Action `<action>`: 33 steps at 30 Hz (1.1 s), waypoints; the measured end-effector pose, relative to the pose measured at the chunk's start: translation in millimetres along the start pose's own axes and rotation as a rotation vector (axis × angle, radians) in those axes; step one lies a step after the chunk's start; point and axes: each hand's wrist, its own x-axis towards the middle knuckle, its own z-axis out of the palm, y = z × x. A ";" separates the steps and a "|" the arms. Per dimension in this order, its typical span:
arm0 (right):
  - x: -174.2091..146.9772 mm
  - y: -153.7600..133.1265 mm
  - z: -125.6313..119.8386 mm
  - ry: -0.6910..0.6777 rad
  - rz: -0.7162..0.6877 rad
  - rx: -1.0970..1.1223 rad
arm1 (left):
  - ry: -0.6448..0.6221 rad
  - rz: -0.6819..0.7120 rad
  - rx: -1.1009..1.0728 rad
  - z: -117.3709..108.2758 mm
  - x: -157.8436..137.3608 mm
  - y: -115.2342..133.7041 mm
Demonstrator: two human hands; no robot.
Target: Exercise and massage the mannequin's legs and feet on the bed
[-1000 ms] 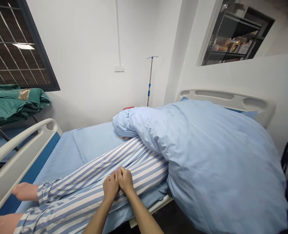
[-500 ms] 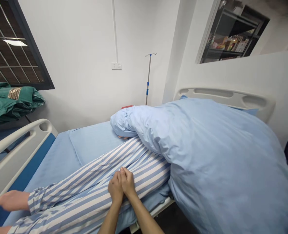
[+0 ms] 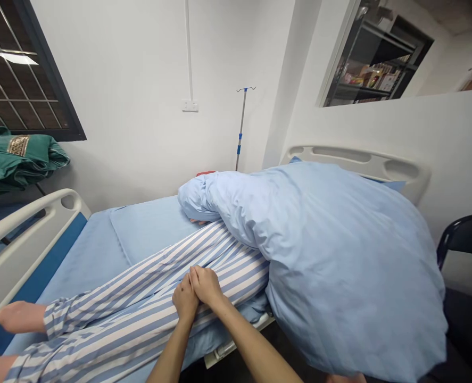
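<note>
My left hand [image 3: 185,299] and my right hand [image 3: 206,284] are both closed, side by side and touching, on the thigh of a person lying on the bed. Their fingers curl under, so whatever they hold, if anything, is hidden. Beneath them are blue-and-white striped trousers [image 3: 140,314], with the legs stretched toward the footboard. A bare foot [image 3: 20,317] shows at the left. A light blue quilt [image 3: 331,239] covers the rest of the person's body. Part of a hand peeks out at the quilt's far edge.
The bed has a light blue sheet [image 3: 148,223], a pale footboard [image 3: 66,201] and a headboard [image 3: 403,169]. Behind it stands an IV pole [image 3: 241,125]. A dark chair [image 3: 465,234] is at the right. Green folded cloth [image 3: 32,159] lies at the left.
The view has shifted slightly, showing more of the chair. My right forearm leans more to the right, and its hand overlaps the left one a little more. Both hands remain on the thigh.
</note>
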 end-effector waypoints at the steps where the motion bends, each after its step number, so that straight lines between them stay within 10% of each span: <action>1: 2.3 -0.4 -6.4 -0.022 -0.049 -0.038 | -0.014 0.007 0.009 -0.5 -0.3 0.6; 19: -9.1 23.4 11.0 0.098 0.067 0.095 | 0.021 0.069 0.079 3.1 -2.3 2.3; 28: 2.6 34.9 10.8 0.183 0.129 0.612 | 0.163 0.155 -0.434 -13.0 10.0 47.2; 33: 5.5 39.7 10.1 0.228 0.205 0.701 | 0.103 0.180 -0.257 11.4 11.9 40.6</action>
